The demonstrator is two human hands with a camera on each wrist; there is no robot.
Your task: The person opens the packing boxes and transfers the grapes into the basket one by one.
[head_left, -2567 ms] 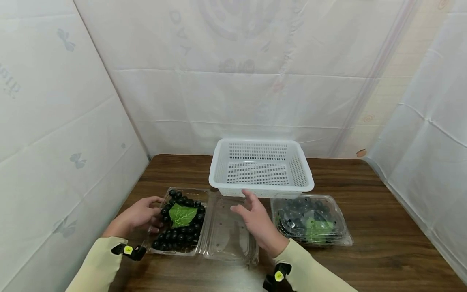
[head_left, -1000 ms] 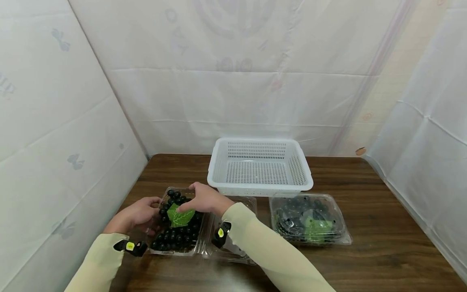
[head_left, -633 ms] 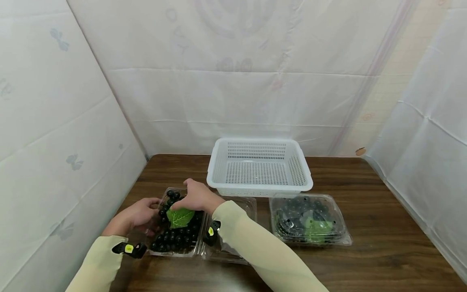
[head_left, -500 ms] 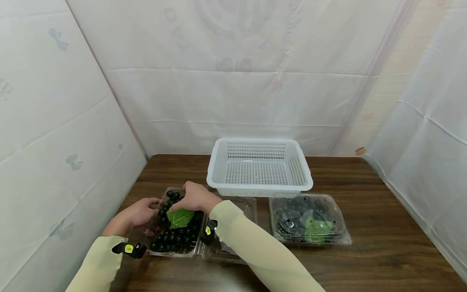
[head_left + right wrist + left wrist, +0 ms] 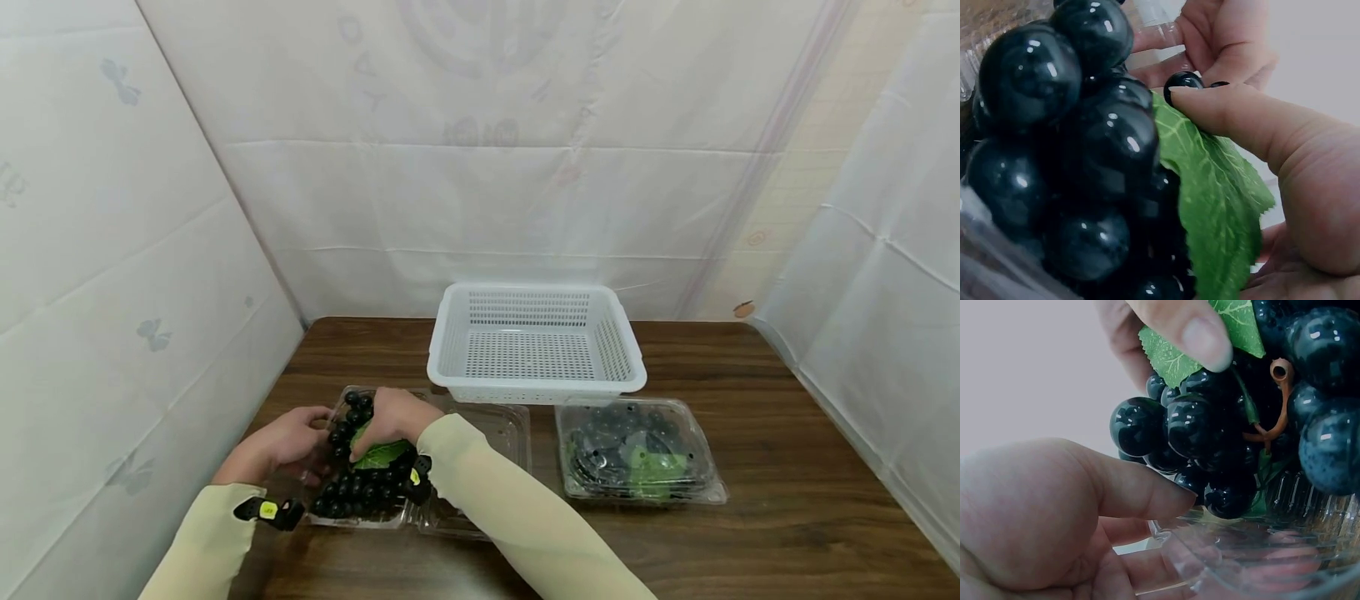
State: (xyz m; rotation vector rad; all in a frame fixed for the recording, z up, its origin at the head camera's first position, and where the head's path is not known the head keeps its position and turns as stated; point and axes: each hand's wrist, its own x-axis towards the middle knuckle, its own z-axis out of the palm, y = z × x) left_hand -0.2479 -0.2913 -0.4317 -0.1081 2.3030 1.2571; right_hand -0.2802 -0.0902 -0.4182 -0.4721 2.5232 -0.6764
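A bunch of dark grapes [image 5: 360, 496] with a green leaf [image 5: 1216, 187] lies in the left half of a clear plastic clamshell box [image 5: 363, 523]. From above, my right hand [image 5: 397, 417] grips the bunch, thumb across the leaf; its fingertips are largely hidden behind the grapes. My left hand [image 5: 288, 437] holds the box's left wall. In the left wrist view, its thumb is at the rim beside the grapes [image 5: 1191, 425] and its other fingers show through the plastic. A brown stem sticks out among the grapes. The box's lid [image 5: 502, 429] lies folded back to the right, partly under my right forearm.
A white perforated basket [image 5: 536, 386] stands behind the box, with nothing in it. To the right sits a second, closed clamshell [image 5: 637, 450] with dark grapes and a green leaf. Pale printed sheets [image 5: 525, 208] surround the brown wooden table [image 5: 787, 467] at the back and sides.
My right hand has moved left from over the lid to the grapes, then lowered and closed round the bunch. The leaf has tilted under it. My left hand has stayed at the box.
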